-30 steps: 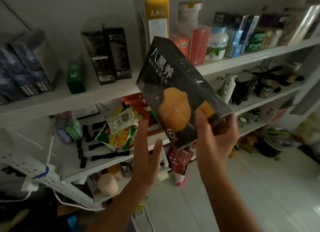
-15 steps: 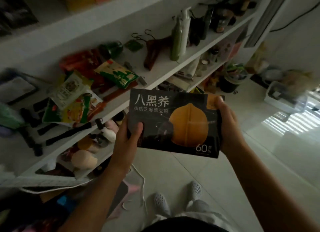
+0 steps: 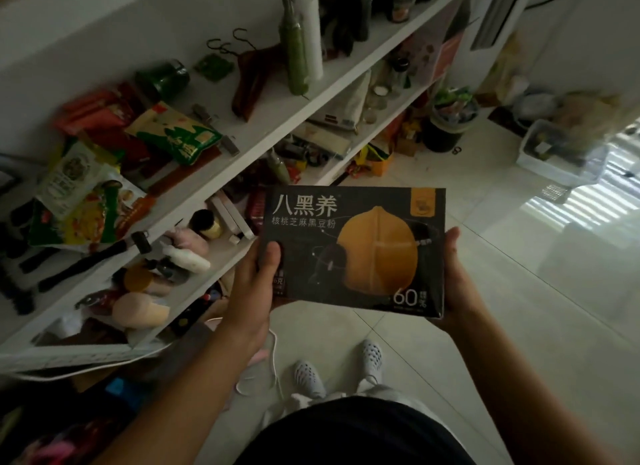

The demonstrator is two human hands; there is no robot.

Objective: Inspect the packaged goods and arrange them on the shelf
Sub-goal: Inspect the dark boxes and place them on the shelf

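Head view: I see the box (image 3: 353, 249) in the middle of the frame, held flat-on over the floor, printed face up towards me, well clear of the shelf (image 3: 277, 125) running across the upper left. The left grip (image 3: 252, 291) pinches its lower left corner, thumb on the front and fingers behind. The right grip (image 3: 453, 274) clasps the right end. I judge it a stiff carton, fairly light, with a glossy wrap that may slide under a loose hold. I would keep hold of the two short ends and squeeze the edges, not the broad face, which could dent
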